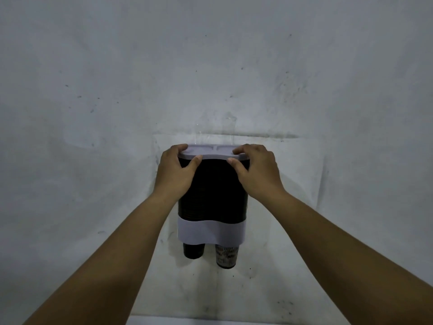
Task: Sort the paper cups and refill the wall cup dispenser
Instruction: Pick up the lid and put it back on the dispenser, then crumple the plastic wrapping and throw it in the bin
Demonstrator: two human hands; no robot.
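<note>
Two bare forearms reach up; the left hand and right hand each pinch an end of the pale flat plastic lid, thumbs under its edge, fingers on top. Below hangs the dark see-through twin-tube wall cup dispenser with a white band, mounted on the scuffed white wall. A plain dark paper cup and a printed paper cup poke out beneath; the print is unreadable.

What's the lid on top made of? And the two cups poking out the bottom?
The lid looks like smooth matte plastic: pale grey with moulded grooves and a rounded edge. The left cup is plain dark, the right cup has printed writing, which suggests paper, though the dim light leaves that open.
</note>
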